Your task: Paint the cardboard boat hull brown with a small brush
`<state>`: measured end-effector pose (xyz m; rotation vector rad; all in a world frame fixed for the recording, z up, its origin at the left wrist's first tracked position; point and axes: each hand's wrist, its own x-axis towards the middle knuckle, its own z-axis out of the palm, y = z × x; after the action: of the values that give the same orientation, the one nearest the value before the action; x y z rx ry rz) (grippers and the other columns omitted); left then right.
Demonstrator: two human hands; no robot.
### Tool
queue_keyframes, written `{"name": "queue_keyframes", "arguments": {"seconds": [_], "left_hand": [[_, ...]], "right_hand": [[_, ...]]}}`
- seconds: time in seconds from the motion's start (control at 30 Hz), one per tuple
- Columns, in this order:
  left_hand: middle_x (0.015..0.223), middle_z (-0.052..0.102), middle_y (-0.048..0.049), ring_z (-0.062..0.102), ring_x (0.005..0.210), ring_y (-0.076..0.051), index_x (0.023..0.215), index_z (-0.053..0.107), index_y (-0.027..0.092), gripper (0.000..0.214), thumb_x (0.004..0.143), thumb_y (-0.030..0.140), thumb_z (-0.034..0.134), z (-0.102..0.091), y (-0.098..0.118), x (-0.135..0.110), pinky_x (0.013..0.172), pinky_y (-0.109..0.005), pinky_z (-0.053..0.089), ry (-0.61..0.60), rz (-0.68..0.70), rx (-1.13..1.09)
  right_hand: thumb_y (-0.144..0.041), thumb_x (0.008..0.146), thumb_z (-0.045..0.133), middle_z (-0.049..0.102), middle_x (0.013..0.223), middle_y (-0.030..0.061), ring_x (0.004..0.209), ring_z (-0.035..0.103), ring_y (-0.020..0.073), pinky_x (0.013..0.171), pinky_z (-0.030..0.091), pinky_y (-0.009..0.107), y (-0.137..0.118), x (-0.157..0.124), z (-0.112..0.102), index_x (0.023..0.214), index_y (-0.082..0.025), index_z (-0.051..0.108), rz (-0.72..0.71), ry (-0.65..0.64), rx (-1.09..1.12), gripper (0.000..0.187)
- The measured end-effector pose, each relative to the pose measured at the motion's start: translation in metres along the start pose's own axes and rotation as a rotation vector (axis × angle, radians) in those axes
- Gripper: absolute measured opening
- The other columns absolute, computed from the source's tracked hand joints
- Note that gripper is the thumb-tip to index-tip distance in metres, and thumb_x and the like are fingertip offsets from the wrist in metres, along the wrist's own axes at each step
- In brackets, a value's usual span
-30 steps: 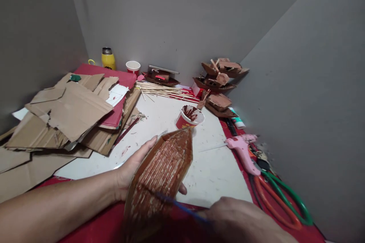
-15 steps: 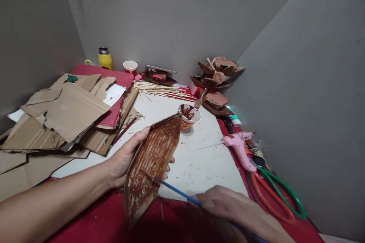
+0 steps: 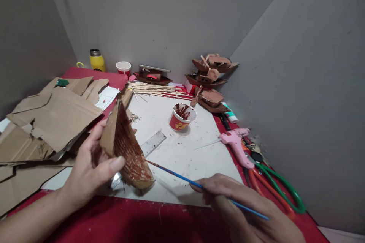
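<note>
Painting seems under way: left of the frame's centre, the left hand (image 3: 89, 167) clasps the tilted boat hull (image 3: 129, 155); the right hand (image 3: 225, 197) pinches the paintbrush (image 3: 178, 175), tip at its rim; another stroke would need steady support

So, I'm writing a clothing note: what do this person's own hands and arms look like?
The bare, ungloved left hand shows a rounded thumbnail and no visible ring. The left forearm shows no sleeve, watch or bracelet. The bare, ungloved right hand shows no ring either; any right sleeve is out of view.
</note>
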<state>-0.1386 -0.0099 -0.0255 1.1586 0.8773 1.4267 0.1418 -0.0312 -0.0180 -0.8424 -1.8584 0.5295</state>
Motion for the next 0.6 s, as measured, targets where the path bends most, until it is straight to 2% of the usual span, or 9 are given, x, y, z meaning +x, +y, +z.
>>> {"name": "queue_keyframes", "arguments": {"seconds": [0.07, 0.13, 0.27, 0.43, 0.53, 0.6], "left_hand": [[0.118, 0.068, -0.0021, 0.068, 0.105, -0.019, 0.129, 0.056, 0.028, 0.059, 0.075, 0.022, 0.079, 0.0, -0.004, -0.007, 0.085, -0.02, 0.057, 0.055, 0.028, 0.095], [0.124, 0.065, -0.0017, 0.065, 0.112, -0.02, 0.126, 0.058, 0.03, 0.065, 0.067, 0.018, 0.083, 0.003, -0.007, -0.012, 0.084, -0.016, 0.056, 0.115, 0.082, 0.169], [0.133, 0.06, 0.0016, 0.055, 0.129, -0.022, 0.115, 0.061, 0.034, 0.069, 0.054, 0.011, 0.084, 0.011, -0.008, -0.013, 0.089, -0.018, 0.055, 0.16, 0.148, 0.247], [0.124, 0.066, 0.0007, 0.067, 0.11, -0.017, 0.125, 0.057, 0.036, 0.078, 0.055, 0.015, 0.085, 0.008, -0.007, -0.01, 0.086, -0.015, 0.056, 0.118, 0.16, 0.36], [0.127, 0.064, -0.002, 0.066, 0.112, -0.022, 0.135, 0.051, 0.037, 0.085, 0.059, 0.019, 0.085, 0.004, -0.007, -0.012, 0.091, -0.025, 0.058, 0.059, 0.173, 0.461], [0.129, 0.062, -0.0041, 0.064, 0.116, -0.026, 0.139, 0.047, 0.037, 0.091, 0.059, 0.02, 0.085, 0.002, -0.01, -0.015, 0.095, -0.034, 0.058, 0.05, 0.179, 0.499]], "right_hand": [[-0.014, 0.094, 0.058, 0.075, 0.088, 0.0048, 0.073, 0.07, 0.0153, 0.063, 0.059, 0.023, 0.007, 0.001, 0.0, 0.109, -0.023, 0.069, 0.051, 0.013, 0.019, 0.021], [-0.014, 0.095, 0.057, 0.073, 0.084, 0.0042, 0.066, 0.068, 0.0139, 0.057, 0.057, 0.022, 0.011, 0.002, 0.0, 0.104, -0.022, 0.069, 0.097, 0.016, 0.028, 0.017], [-0.011, 0.094, 0.056, 0.073, 0.083, 0.0044, 0.066, 0.068, 0.0142, 0.057, 0.057, 0.023, 0.014, 0.001, 0.005, 0.107, -0.022, 0.066, 0.097, -0.037, 0.032, 0.019], [-0.009, 0.092, 0.058, 0.074, 0.092, 0.0061, 0.079, 0.073, 0.0171, 0.063, 0.06, 0.024, 0.014, -0.01, 0.009, 0.117, -0.024, 0.061, 0.089, -0.097, 0.04, 0.029], [-0.012, 0.094, 0.057, 0.073, 0.092, 0.0067, 0.081, 0.073, 0.018, 0.062, 0.059, 0.024, 0.013, -0.008, 0.005, 0.114, -0.023, 0.061, 0.117, -0.151, -0.007, 0.023], [-0.014, 0.096, 0.054, 0.071, 0.082, 0.0039, 0.07, 0.069, 0.0159, 0.058, 0.056, 0.024, 0.013, 0.0, 0.0, 0.107, -0.023, 0.06, 0.109, -0.189, -0.053, 0.016]]}}
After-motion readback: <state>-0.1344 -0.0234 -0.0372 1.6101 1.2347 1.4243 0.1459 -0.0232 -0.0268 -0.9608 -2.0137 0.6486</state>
